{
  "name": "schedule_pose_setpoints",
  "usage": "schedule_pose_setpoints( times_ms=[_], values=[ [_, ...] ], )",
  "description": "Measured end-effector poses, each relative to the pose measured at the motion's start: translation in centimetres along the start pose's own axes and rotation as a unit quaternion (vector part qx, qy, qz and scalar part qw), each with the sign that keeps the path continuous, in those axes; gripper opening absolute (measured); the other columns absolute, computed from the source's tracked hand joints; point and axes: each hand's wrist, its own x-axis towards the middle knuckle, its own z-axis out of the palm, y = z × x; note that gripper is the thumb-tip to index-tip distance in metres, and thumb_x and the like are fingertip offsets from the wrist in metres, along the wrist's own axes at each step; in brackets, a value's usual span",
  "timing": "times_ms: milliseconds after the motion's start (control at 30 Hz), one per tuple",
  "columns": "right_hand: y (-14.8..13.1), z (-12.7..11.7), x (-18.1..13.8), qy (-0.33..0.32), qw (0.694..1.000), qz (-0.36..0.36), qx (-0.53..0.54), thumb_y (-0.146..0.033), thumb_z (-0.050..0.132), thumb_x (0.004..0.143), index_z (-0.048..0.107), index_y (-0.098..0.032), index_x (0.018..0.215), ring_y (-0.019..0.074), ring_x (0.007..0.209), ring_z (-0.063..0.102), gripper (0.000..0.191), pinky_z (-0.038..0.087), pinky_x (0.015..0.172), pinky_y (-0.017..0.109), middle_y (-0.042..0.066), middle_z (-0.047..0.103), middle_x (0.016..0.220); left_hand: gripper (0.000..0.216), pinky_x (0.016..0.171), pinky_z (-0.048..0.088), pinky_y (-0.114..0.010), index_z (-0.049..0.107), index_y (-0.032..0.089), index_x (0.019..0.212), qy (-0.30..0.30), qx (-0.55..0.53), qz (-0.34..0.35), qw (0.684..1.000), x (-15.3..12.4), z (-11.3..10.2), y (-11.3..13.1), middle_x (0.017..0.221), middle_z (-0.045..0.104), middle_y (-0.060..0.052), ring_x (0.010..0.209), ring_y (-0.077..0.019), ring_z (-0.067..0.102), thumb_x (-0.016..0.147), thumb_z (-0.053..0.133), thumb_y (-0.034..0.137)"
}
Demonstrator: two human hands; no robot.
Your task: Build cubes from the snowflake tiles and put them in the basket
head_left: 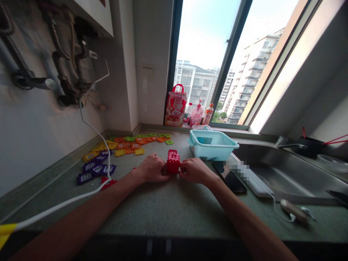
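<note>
The fingers of the left hand (152,167) are curled in, their tips closed against the left side of a small red, box-shaped block of notched plastic panels (173,166). The thumb and forefinger of the right hand (196,169) pinch its lower right edge; the other fingers are folded. The block sits between the hands, at or just above the speckled grey-green stone countertop (174,214). One face points toward the person, and a window-patterned panel faces upward; it looks nearly cubic, so I cannot tell a long axis. Beside the left forearm lie flat red plastic panels (108,183), with purple plastic panels (97,169) beyond. Orange plastic panels (133,145) lie farther back. Past the right hand stands a pale-blue rectangular plastic tub (214,153), near a black, flat phone (230,178).
</note>
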Motion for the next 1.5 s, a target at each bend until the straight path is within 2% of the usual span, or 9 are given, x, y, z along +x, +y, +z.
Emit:
schedule_pose_setpoints(
  times_ms=[233,467,567,667,833,1000,1167,1500],
  values=[
    [0.0,0.0,0.0,0.005,1.0,0.004,0.009,-0.031,0.062,0.09,0.071,-0.021,0.076,0.0137,0.064,0.061,0.019,0.025,0.061,0.03,0.002,0.074,0.079,0.032,0.077,0.036,-0.037,0.066,0.021,0.067,0.023,-0.017,0.009,1.0,0.1,0.4,0.0,0.068,0.072,-0.001,0.063,-0.0193,0.065,0.083,0.07,0.048],
    [0.3,-0.7,-0.1,0.016,1.0,0.019,0.019,-0.038,0.063,0.092,0.071,-0.02,0.076,0.0128,0.063,0.057,0.025,0.024,0.06,0.029,0.002,0.073,0.077,0.038,0.078,0.034,-0.036,0.063,0.02,0.067,0.049,-0.027,0.013,0.998,0.0,-0.3,-0.5,0.068,0.071,0.001,0.061,-0.0162,0.061,0.083,0.07,0.054],
    [0.5,-1.3,-0.4,0.05,0.997,0.03,0.046,-0.045,0.064,0.094,0.071,-0.02,0.079,0.013,0.065,0.058,0.03,0.027,0.061,0.028,0.002,0.073,0.08,0.041,0.079,0.035,-0.036,0.061,0.019,0.068,0.073,-0.013,-0.007,0.997,0.0,-0.8,-1.1,0.07,0.07,0.001,0.062,-0.0156,0.059,0.085,0.068,0.056],
    [0.5,-1.6,-0.5,0.084,0.994,0.027,0.069,-0.046,0.061,0.098,0.071,-0.02,0.084,0.0132,0.068,0.06,0.031,0.03,0.063,0.027,0.003,0.074,0.085,0.039,0.076,0.036,-0.034,0.062,0.02,0.078,0.093,-0.006,-0.02,0.995,0.0,-0.9,-1.4,0.075,0.069,0.001,0.064,-0.0162,0.059,0.085,0.068,0.058],
    [0.2,-1.3,-0.4,0.097,0.993,0.014,0.073,-0.045,0.059,0.1,0.071,-0.019,0.086,0.0131,0.069,0.059,0.032,0.03,0.064,0.027,0.005,0.073,0.087,0.038,0.069,0.035,-0.032,0.062,0.021,0.086,0.093,-0.004,-0.012,0.996,0.0,-0.7,-0.9,0.071,0.065,0.003,0.061,-0.0154,0.056,0.085,0.068,0.058],
    [0.3,-1.2,-0.4,0.096,0.993,0.012,0.069,-0.041,0.06,0.1,0.07,-0.018,0.084,0.0123,0.067,0.056,0.029,0.029,0.064,0.027,0.004,0.072,0.085,0.038,0.071,0.036,-0.032,0.062,0.021,0.087,0.094,-0.004,-0.004,0.996,0.1,-0.7,-0.8,0.069,0.065,0.003,0.059,-0.0146,0.056,0.085,0.068,0.058],
    [0.3,-1.2,-0.4,0.1,0.992,-0.003,0.072,-0.035,0.058,0.1,0.071,-0.019,0.091,0.0122,0.067,0.056,0.023,0.029,0.065,0.026,0.003,0.071,0.084,0.033,0.072,0.038,-0.032,0.064,0.021,0.09,0.098,-0.015,-0.004,0.995,0.1,-0.6,-0.9,0.069,0.065,0.004,0.058,-0.014,0.056,0.088,0.067,0.053],
    [0.5,-0.9,-0.4,0.091,0.993,-0.009,0.07,-0.031,0.055,0.102,0.07,-0.019,0.094,0.0127,0.067,0.056,0.021,0.029,0.065,0.027,0.004,0.071,0.085,0.031,0.074,0.039,-0.032,0.064,0.021,0.082,0.092,-0.033,-0.012,0.995,0.2,-0.3,-0.5,0.063,0.063,0.004,0.057,-0.0135,0.057,0.091,0.065,0.05]
  ],
)
